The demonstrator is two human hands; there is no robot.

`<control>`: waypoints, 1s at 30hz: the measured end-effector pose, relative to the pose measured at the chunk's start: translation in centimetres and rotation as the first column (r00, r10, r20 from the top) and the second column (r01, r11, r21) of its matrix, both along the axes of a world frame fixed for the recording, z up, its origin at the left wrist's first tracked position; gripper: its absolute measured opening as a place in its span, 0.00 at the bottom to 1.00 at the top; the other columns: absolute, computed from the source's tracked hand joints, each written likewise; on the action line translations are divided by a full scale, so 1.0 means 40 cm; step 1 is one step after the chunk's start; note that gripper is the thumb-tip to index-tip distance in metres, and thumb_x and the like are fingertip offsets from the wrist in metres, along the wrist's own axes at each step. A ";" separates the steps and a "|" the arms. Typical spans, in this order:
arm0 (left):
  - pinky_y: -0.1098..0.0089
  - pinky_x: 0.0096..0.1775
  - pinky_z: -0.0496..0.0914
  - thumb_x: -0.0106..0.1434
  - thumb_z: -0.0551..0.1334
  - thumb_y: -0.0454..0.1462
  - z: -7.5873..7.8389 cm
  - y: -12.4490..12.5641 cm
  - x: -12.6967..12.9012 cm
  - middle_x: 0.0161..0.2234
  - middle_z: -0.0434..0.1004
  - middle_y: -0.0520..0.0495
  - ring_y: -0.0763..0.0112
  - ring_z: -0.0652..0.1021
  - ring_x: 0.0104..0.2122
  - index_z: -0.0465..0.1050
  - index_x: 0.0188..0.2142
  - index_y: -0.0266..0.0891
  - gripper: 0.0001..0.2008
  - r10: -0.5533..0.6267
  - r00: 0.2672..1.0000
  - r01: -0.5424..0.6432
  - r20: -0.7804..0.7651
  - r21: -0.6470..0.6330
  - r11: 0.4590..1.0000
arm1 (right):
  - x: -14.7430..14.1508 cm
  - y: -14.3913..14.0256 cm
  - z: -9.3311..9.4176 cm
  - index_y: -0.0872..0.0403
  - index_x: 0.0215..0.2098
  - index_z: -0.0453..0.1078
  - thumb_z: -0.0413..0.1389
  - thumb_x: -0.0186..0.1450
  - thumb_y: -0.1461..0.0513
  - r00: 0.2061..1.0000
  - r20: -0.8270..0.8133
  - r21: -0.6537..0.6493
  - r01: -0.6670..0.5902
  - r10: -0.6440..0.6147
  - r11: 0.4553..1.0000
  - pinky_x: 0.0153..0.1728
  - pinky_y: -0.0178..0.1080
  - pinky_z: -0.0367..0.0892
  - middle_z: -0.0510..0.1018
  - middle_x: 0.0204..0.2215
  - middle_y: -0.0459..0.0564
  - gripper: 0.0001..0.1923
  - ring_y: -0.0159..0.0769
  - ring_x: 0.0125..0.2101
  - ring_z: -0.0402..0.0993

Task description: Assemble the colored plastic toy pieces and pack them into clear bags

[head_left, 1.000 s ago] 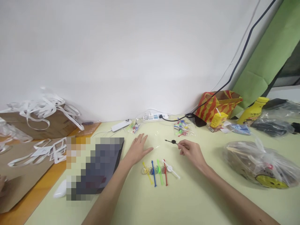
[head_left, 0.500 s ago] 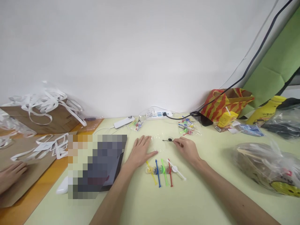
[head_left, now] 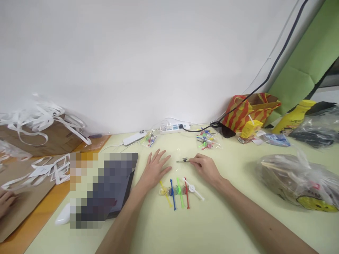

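My right hand (head_left: 206,168) pinches one end of a black arrow spinner (head_left: 182,161) with a small round base, held level above the table. My left hand (head_left: 155,170) is open, its fingers spread, just left of a clear plastic bag (head_left: 177,168) that is hard to make out. Nearer to me lies a row of arrow spinners with round clear bases: yellow (head_left: 164,191), blue (head_left: 172,194), green (head_left: 180,192), red (head_left: 186,194) and white (head_left: 192,188).
Bagged colored spinners (head_left: 208,138) and another small bag (head_left: 150,138) lie by a power strip (head_left: 173,127). A tablet (head_left: 116,187) sits left. Further right are a yellow drink carton (head_left: 249,130), a striped bag (head_left: 238,111) and a tied plastic bag (head_left: 293,181). Another person's hand (head_left: 5,201) rests far left.
The black spinner has tilted in my right hand, so its base now shows from the side. My left fingers have spread further. The whole view has shifted slightly.
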State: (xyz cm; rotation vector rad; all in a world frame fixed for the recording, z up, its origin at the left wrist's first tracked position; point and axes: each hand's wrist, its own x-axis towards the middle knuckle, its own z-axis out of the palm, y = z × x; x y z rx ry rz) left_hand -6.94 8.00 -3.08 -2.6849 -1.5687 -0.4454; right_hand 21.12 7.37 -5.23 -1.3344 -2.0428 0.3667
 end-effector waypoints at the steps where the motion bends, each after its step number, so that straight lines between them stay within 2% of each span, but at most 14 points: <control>1: 0.40 0.67 0.48 0.71 0.58 0.46 0.000 0.001 0.001 0.68 0.60 0.47 0.51 0.55 0.70 0.71 0.59 0.52 0.18 -0.007 1.000 0.007 0.004 -0.002 1.000 | -0.001 -0.001 0.002 0.47 0.40 0.81 0.51 0.71 0.63 1.000 0.003 -0.003 -0.015 0.015 1.000 0.37 0.35 0.65 0.80 0.35 0.47 0.15 0.35 0.34 0.77; 6: 0.43 0.66 0.54 0.71 0.60 0.42 -0.008 0.011 0.000 0.59 0.72 0.48 0.54 0.66 0.64 0.80 0.47 0.51 0.11 -0.026 0.990 0.024 0.135 0.013 1.000 | -0.003 -0.001 0.004 0.47 0.41 0.81 0.51 0.71 0.62 0.999 0.005 -0.019 -0.050 0.050 0.999 0.36 0.36 0.65 0.80 0.35 0.48 0.14 0.36 0.33 0.77; 9: 0.44 0.64 0.57 0.70 0.60 0.41 -0.013 0.016 0.001 0.55 0.76 0.47 0.56 0.72 0.59 0.81 0.42 0.48 0.10 -0.027 0.979 0.020 0.200 0.036 0.999 | -0.004 0.000 0.003 0.47 0.42 0.81 0.52 0.71 0.61 0.999 0.006 -0.025 -0.052 0.052 0.998 0.35 0.36 0.65 0.80 0.34 0.48 0.14 0.36 0.32 0.77; 13: 0.45 0.65 0.55 0.69 0.61 0.39 -0.007 0.015 0.004 0.50 0.79 0.48 0.60 0.75 0.55 0.80 0.35 0.46 0.09 -0.049 0.974 0.032 0.223 0.080 0.996 | -0.001 0.001 0.001 0.48 0.44 0.81 0.51 0.71 0.63 0.999 0.005 -0.021 -0.054 0.054 0.998 0.36 0.36 0.66 0.81 0.35 0.48 0.16 0.37 0.33 0.77; 18: 0.48 0.66 0.56 0.70 0.60 0.38 0.009 0.007 0.008 0.48 0.79 0.48 0.63 0.75 0.54 0.78 0.36 0.45 0.08 -0.097 0.956 0.049 0.278 0.174 0.984 | 0.001 0.003 -0.004 0.49 0.46 0.80 0.47 0.69 0.69 0.998 -0.008 0.004 -0.060 0.060 0.998 0.40 0.36 0.66 0.82 0.39 0.49 0.21 0.38 0.39 0.78; 21: 0.49 0.65 0.58 0.70 0.60 0.38 0.018 0.003 0.016 0.46 0.80 0.49 0.65 0.76 0.52 0.78 0.36 0.45 0.08 -0.161 0.936 0.083 0.313 0.246 0.966 | -0.003 0.001 -0.004 0.50 0.45 0.79 0.49 0.71 0.66 0.999 -0.027 0.023 -0.042 0.043 0.999 0.39 0.38 0.67 0.82 0.37 0.49 0.16 0.39 0.37 0.78; 26: 0.48 0.65 0.60 0.69 0.61 0.40 0.024 -0.004 0.027 0.46 0.80 0.49 0.63 0.75 0.53 0.80 0.37 0.48 0.07 -0.182 0.936 0.111 0.302 0.237 0.965 | -0.016 -0.007 0.004 0.50 0.37 0.80 0.53 0.71 0.63 0.994 -0.039 0.067 -0.098 0.101 0.993 0.38 0.39 0.68 0.82 0.32 0.50 0.12 0.40 0.35 0.74; 30: 0.49 0.65 0.59 0.69 0.62 0.40 0.019 -0.005 0.029 0.47 0.80 0.50 0.64 0.75 0.54 0.80 0.38 0.49 0.07 -0.207 0.934 0.138 0.292 0.241 0.961 | -0.023 -0.011 0.012 0.49 0.42 0.80 0.49 0.71 0.68 0.986 -0.042 0.094 -0.158 0.163 0.983 0.40 0.39 0.68 0.83 0.35 0.50 0.17 0.40 0.38 0.73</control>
